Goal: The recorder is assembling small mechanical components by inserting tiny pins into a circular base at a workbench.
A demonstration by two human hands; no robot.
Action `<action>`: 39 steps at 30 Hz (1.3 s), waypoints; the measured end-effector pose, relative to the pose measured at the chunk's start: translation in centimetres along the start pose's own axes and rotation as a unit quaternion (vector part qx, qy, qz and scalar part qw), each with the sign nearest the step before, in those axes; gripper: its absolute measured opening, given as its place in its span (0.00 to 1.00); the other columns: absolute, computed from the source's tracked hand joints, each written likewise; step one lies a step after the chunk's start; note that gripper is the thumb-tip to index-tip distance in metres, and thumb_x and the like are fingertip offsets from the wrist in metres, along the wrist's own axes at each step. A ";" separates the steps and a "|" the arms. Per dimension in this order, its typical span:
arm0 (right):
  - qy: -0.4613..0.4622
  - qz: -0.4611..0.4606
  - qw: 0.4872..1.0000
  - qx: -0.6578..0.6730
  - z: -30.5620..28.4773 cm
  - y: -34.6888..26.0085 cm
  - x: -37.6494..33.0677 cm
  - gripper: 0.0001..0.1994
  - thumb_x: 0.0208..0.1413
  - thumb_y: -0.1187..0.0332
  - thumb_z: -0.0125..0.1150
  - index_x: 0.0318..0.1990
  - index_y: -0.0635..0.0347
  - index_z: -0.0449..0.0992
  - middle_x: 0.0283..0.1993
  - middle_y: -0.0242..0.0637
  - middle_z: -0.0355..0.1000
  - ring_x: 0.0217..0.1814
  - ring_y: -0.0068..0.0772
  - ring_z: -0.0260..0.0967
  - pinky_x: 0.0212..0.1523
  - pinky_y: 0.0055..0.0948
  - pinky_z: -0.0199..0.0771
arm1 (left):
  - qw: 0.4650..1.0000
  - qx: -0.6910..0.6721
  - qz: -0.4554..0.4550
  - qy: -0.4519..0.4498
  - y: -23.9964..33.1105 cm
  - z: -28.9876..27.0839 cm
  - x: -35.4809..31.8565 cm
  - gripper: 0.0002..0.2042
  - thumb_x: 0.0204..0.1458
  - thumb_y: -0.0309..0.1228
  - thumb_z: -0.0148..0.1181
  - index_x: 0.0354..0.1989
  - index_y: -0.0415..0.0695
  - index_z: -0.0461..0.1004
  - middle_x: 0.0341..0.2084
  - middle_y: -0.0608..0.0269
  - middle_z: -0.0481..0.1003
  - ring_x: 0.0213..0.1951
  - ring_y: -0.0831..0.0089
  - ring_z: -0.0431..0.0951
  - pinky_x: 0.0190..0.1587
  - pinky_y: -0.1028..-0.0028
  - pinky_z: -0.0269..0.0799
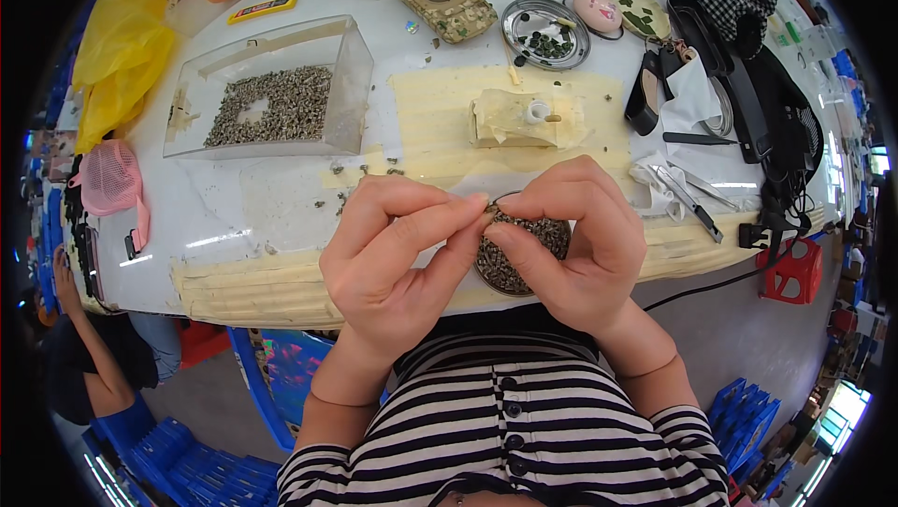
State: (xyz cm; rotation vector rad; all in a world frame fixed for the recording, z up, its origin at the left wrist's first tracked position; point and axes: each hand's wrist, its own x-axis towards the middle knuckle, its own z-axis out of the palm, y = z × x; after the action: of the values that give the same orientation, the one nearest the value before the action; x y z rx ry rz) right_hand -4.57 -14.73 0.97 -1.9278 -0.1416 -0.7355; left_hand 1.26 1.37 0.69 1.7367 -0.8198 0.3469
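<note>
My left hand [398,254] and my right hand [585,245] meet above the near edge of the table, thumbs and fingertips pinched together. Between the fingertips is a tiny brownish metal-looking part [490,210], too small to make out well; both hands seem to grip it. Just under my right hand sits a round dish [503,293] full of small grey-brown metal parts [524,268], partly hidden by the fingers. Beyond the hands stands a block wrapped in cream tape [500,119], with a white ring [537,112] on top.
A clear plastic box [350,95] with many similar parts stands at the left. Farther back are a camouflage-patterned case [458,16] and a round metal tray [508,35] with dark bits. A utility knife [692,203] and tweezers [703,184] lie at right. Another person's arm [103,367] shows at far left.
</note>
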 end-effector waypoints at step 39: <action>0.113 -0.139 0.941 -0.287 -3.2 0.5 3.3 0.08 0.42 0.76 0.73 0.32 0.60 0.81 0.30 0.34 0.71 0.30 0.32 0.66 0.28 0.27 0.64 | 0.999 -0.013 -0.037 0.013 0.3 0.1 0.0 0.13 0.40 0.15 0.72 0.36 0.38 0.83 0.30 0.60 0.76 0.30 0.72 0.76 0.32 0.77 0.71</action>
State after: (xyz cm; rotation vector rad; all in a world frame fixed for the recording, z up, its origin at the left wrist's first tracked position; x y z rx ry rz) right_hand -3.11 -18.42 3.29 -2.3788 -0.0586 -1.2916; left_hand 1.01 1.30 0.86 1.7304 -0.7363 0.3060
